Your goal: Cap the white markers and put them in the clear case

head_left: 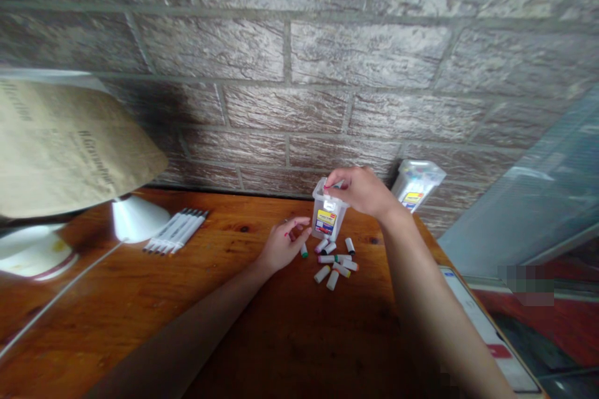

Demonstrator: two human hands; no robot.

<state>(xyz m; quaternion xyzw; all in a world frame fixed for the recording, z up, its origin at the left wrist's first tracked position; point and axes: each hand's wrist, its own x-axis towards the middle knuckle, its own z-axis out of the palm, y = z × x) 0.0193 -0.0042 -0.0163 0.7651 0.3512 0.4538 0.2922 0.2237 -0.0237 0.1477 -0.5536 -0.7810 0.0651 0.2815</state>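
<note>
A clear plastic tub [327,223] with a yellow-and-blue label stands upright near the far edge of the wooden bench [234,249], right of that edge's middle. The right hand [360,190] is over its mouth, thumb and fingers drawn close together, with a touch of red at the tips; I cannot tell whether they grip anything. The left hand [283,244] is beside the tub, fingers loosely curved and thumb apart, holding nothing visible, near a green-ended piece [304,250]. In front of the tub, stubby white marker pieces [332,280] with coloured ends lie scattered. A second labelled tub [412,199] is by the far right corner. Toward the far left corner, a row of white marker pens [176,232] lies beside a lamp [135,218].
</note>
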